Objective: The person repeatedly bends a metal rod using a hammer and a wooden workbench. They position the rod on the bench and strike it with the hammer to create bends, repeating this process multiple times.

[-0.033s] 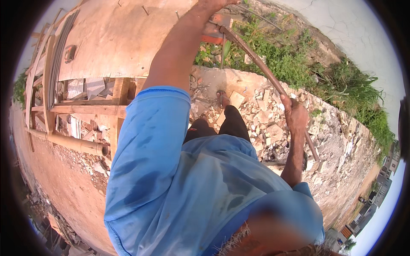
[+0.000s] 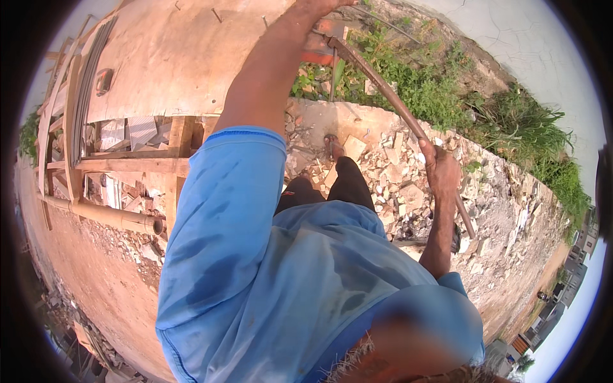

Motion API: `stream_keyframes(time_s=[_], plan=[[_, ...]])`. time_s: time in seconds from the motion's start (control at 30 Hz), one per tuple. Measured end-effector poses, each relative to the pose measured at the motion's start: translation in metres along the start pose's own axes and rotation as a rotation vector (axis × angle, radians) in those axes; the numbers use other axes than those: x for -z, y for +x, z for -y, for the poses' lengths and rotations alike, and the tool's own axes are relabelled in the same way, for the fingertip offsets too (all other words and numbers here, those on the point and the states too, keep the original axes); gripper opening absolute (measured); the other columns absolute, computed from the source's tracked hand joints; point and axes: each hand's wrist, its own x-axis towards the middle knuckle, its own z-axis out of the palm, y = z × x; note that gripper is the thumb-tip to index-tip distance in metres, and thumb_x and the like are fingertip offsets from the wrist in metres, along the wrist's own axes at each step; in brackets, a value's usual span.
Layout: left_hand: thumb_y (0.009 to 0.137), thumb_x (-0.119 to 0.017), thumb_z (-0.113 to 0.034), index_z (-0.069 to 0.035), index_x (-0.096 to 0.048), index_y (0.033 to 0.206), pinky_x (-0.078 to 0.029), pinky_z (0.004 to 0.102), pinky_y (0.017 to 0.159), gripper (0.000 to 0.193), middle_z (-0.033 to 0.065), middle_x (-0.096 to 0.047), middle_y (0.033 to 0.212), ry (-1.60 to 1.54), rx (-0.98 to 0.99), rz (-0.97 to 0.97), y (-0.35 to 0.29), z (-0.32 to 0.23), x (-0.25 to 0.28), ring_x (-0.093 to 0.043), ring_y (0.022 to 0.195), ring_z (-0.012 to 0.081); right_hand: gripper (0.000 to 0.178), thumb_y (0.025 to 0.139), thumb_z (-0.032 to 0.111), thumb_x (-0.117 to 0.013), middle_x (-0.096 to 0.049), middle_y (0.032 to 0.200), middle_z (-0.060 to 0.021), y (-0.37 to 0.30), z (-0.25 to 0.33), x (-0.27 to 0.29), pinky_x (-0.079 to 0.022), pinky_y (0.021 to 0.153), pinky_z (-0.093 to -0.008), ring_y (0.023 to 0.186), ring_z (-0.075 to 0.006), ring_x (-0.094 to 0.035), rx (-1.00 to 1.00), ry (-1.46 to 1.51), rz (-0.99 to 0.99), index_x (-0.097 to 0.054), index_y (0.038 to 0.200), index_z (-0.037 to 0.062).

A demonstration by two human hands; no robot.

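Note:
My right hand (image 2: pixel 442 171) is wrapped round a long brown metal bar (image 2: pixel 389 94). The bar slants from the orange metal piece near the top down past my wrist, and its thicker far end (image 2: pixel 336 43) sits close to a short thin rod. My left arm stretches up across the wooden board (image 2: pixel 166 64). My left hand (image 2: pixel 319 6) is at the top edge, partly cut off, so its fingers hardly show. A thin metal rod (image 2: pixel 389 25) runs off to the right beside it.
A tape measure (image 2: pixel 104 82) and a bundle of thin metal rods (image 2: pixel 89 83) lie at the board's left. Metal pins (image 2: pixel 217 15) stand up from the board. Wooden framing (image 2: pixel 128 165) is below it. Broken rubble (image 2: pixel 408 191) covers the ground by my feet; green plants (image 2: pixel 434 96) line the wall.

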Motion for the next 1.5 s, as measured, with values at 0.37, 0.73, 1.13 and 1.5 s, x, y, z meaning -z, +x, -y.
stream_keyframes(time_s=[0.37, 0.73, 1.13, 1.5], plan=[[0.098, -0.051, -0.047, -0.015, -0.070, 0.109, -0.052, 0.0434, 0.084, 0.039, 0.0083, -0.070, 0.096, 0.186, -0.068, 0.025, 0.004, 0.012, 0.005, -0.067, 0.095, 0.0259, 0.064, 0.093, 0.067, -0.047, -0.063, 0.060, -0.0173, -0.061, 0.049, -0.020, -0.049, 0.056, -0.0496, 0.061, -0.0394, -0.066, -0.111, -0.001, -0.166, -0.064, 0.087, 0.0066], [0.098, -0.048, -0.048, -0.019, -0.071, 0.106, -0.052, 0.0433, 0.083, 0.038, 0.0061, -0.071, 0.093, 0.407, -0.167, 0.002, 0.008, 0.013, 0.007, -0.068, 0.094, 0.0256, 0.058, 0.096, 0.057, -0.051, -0.066, 0.070, -0.0231, -0.023, 0.012, 0.019, -0.050, 0.066, -0.0507, 0.070, -0.0410, -0.067, 0.129, 0.012, -0.015, -0.066, 0.111, 0.0021], [0.101, -0.040, -0.048, -0.026, -0.070, 0.115, -0.052, 0.0440, 0.085, 0.040, 0.0054, -0.071, 0.101, 0.422, -0.124, 0.157, 0.016, 0.013, 0.007, -0.068, 0.098, 0.0241, 0.050, 0.094, 0.055, -0.055, -0.063, 0.061, -0.0185, -0.077, 0.062, 0.015, -0.049, 0.058, -0.0493, 0.063, -0.0386, -0.066, -0.038, -0.059, -0.214, -0.065, 0.099, 0.0062], [0.099, -0.040, -0.057, -0.021, -0.073, 0.109, -0.052, 0.0444, 0.085, 0.050, 0.0086, -0.072, 0.097, 0.349, -0.024, 0.123, 0.022, 0.014, 0.003, -0.068, 0.099, 0.0270, 0.045, 0.093, 0.053, -0.058, -0.066, 0.066, -0.0180, -0.105, 0.096, -0.021, -0.049, 0.057, -0.0515, 0.065, -0.0400, -0.066, -0.205, 0.029, -0.211, -0.060, 0.091, 0.0084]])
